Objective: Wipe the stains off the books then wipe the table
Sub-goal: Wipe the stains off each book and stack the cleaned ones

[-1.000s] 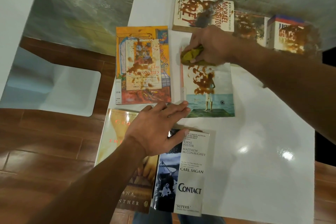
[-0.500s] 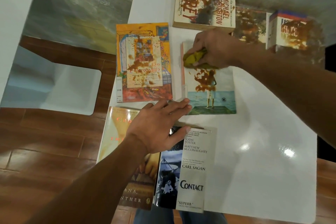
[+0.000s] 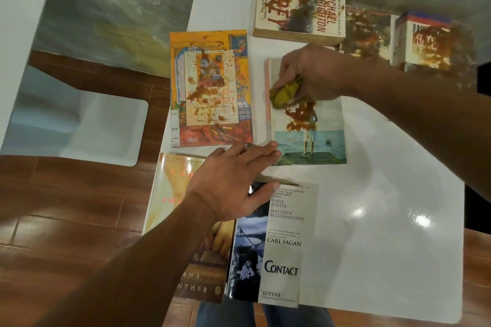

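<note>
While the left hand (image 3: 233, 183) lies flat with straight fingers at the sea-cover book's (image 3: 318, 141) near corner, the right hand's (image 3: 310, 71) fingers grip a yellow cloth (image 3: 285, 91) pressed on its brown stain (image 3: 301, 119) on the white worktop (image 3: 385, 220).

Tabletop (image 3: 372, 220): glossy white. Cloth (image 3: 285, 91): mustard yellow. Seascape book (image 3: 318, 141): pale cover, blue-green water band, brown stain. Orange book (image 3: 210, 87): orange-yellow border, red base, brown spatter. Prey book (image 3: 297, 12): cream, red lettering, dark brown stain. Contact book (image 3: 281, 244): grey and black. Floor (image 3: 66, 207): reddish-brown wood planks.
</note>
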The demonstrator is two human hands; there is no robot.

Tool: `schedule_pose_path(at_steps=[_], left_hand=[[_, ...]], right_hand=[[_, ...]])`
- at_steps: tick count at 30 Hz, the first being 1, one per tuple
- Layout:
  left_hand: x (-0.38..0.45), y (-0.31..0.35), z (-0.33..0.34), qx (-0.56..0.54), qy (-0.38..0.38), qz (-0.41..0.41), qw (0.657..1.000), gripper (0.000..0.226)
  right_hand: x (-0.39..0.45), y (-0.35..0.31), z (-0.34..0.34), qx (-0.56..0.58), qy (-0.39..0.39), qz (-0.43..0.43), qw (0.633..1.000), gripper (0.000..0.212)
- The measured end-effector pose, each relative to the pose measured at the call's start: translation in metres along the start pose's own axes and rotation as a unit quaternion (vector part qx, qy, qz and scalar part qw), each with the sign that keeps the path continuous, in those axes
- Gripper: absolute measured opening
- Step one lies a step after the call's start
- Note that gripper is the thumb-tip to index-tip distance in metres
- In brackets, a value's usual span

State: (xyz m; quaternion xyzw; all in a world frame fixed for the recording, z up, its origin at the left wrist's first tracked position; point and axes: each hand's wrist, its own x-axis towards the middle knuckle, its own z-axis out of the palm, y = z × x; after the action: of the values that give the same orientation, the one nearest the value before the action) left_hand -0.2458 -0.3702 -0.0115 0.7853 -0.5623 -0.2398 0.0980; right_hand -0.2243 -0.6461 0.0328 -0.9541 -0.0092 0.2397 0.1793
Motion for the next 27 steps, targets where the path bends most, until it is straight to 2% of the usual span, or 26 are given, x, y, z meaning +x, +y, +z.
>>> schedule_pose_path(at_steps=[2, 5, 6, 9, 10, 13, 17, 18, 20, 21, 24, 25, 27], left_hand=[[0.0, 0.0, -0.001, -0.003, -0.004, 0.0, 1.0, 0.07], [0.0, -0.001, 0.001, 0.001, -0.001, 0.001, 1.0, 0.071], [0.0, 0.0, 0.001, 0.0, -0.001, 0.002, 1.0, 0.071], [0.0, 0.0, 0.0, -0.002, 0.002, 0.0, 1.0, 0.07], [0.0, 0.0, 0.0, -0.001, 0.001, 0.001, 1.0, 0.07], [0.0, -0.002, 0.001, 0.004, 0.006, 0.001, 1.0, 0.069], [0.0, 0.0, 0.0, 0.003, 0.014, 0.001, 1.0, 0.066], [0.0, 0.0, 0.0, 0.003, 0.013, 0.001, 1.0, 0.066], [0.0, -0.001, 0.001, 0.001, 0.015, -0.001, 1.0, 0.066], [0.0, -0.001, 0.001, 0.0, 0.017, -0.001, 1.0, 0.066], [0.0, 0.0, 0.002, -0.001, 0.01, -0.005, 1.0, 0.067], [0.0, 0.0, 0.001, -0.001, 0.011, -0.005, 1.0, 0.067], [0.0, 0.0, 0.0, -0.002, 0.012, -0.005, 1.0, 0.068]], right_hand=[[-0.004, 0.001, -0.005, 0.005, -0.027, 0.008, 1.0, 0.039], [-0.006, 0.016, -0.012, 0.029, 0.073, 0.072, 0.994, 0.041], [-0.007, 0.015, -0.011, 0.026, 0.07, 0.069, 0.995, 0.041], [-0.009, 0.008, -0.006, -0.002, -0.004, 0.028, 1.0, 0.041], [-0.009, 0.01, -0.008, 0.006, 0.001, 0.043, 0.999, 0.041], [-0.007, 0.021, -0.012, 0.05, 0.097, 0.096, 0.989, 0.043], [-0.01, 0.014, -0.001, 0.011, 0.044, 0.028, 0.999, 0.04], [-0.011, 0.018, -0.002, 0.026, 0.062, 0.064, 0.996, 0.042], [-0.012, 0.031, -0.005, 0.064, 0.148, 0.138, 0.977, 0.045], [-0.016, 0.032, -0.003, 0.065, 0.164, 0.145, 0.973, 0.046], [-0.029, 0.023, 0.005, 0.05, 0.08, 0.064, 0.993, 0.042], [-0.031, 0.023, 0.005, 0.051, 0.076, 0.062, 0.994, 0.041], [-0.028, 0.033, 0.003, 0.065, 0.146, 0.139, 0.977, 0.04]])
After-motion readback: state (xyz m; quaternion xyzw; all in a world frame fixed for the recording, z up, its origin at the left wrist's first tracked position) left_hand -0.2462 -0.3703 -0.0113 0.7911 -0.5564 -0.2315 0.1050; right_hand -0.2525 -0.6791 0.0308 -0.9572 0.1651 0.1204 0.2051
